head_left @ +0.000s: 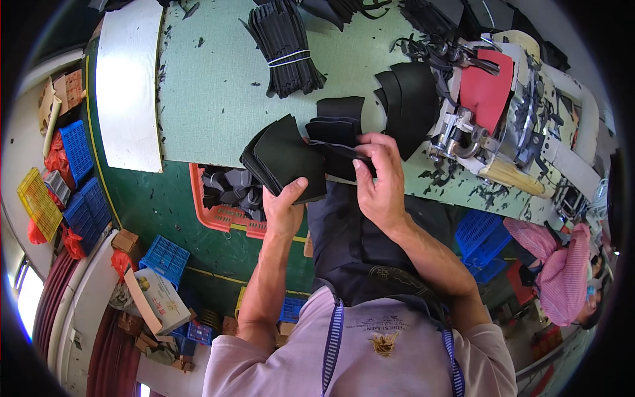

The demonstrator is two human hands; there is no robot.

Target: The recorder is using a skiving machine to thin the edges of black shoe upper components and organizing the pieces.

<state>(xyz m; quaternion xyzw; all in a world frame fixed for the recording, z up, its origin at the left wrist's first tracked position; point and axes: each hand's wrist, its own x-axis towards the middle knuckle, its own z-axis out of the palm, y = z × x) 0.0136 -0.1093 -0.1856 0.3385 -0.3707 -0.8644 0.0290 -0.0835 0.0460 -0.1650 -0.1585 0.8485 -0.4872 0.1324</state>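
Shirt lettering point(383, 323), blk pcs point(284, 155) in L hand point(283, 210) & R hand point(385, 188)

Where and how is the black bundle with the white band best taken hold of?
Probably at its middle, beside the white band, coming from the near side, thumb and fingers across its two long sides. The bundle lies lengthwise away from the person, nothing touches those sides at the band, and the band gathers the pieces there.
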